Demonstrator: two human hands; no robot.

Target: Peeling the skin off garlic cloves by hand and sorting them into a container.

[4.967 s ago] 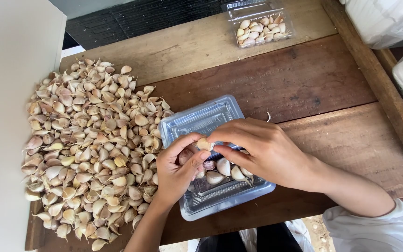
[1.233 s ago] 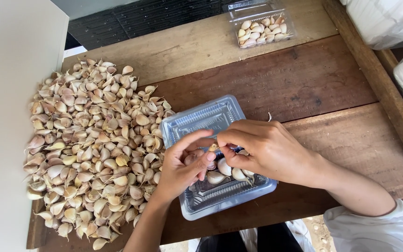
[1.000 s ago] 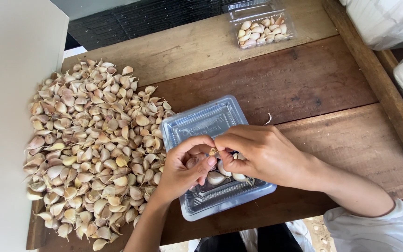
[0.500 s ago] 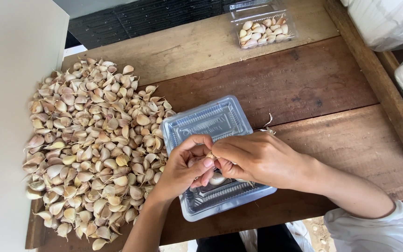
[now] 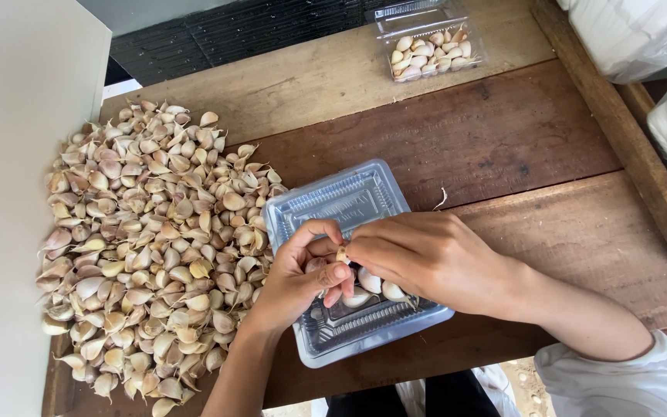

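— What lies furthest left of the clear tray?

— A big heap of unpeeled garlic cloves (image 5: pixel 144 247), spread on the wooden desk (image 5: pixel 503 147) and touching the tray's left edge.

— And your hands?

— Both hover over the clear tray (image 5: pixel 349 201), which sits in front of me. My left hand (image 5: pixel 299 282) comes in from the heap's side, thumb and fingers pinched on 1 garlic clove (image 5: pixel 342 254). My right hand (image 5: pixel 426 259) meets it from the other side, its grip closed on the same clove, fingertips against fingertips above the tray's middle.

— Anything in the tray?

— A few peeled cloves (image 5: pixel 372 284), just under my right hand.

— Further right?

— Beyond the tray, at the desk's far edge, a second clear box of cloves (image 5: pixel 430 52). White bags (image 5: pixel 642 35) stand off the far right corner.
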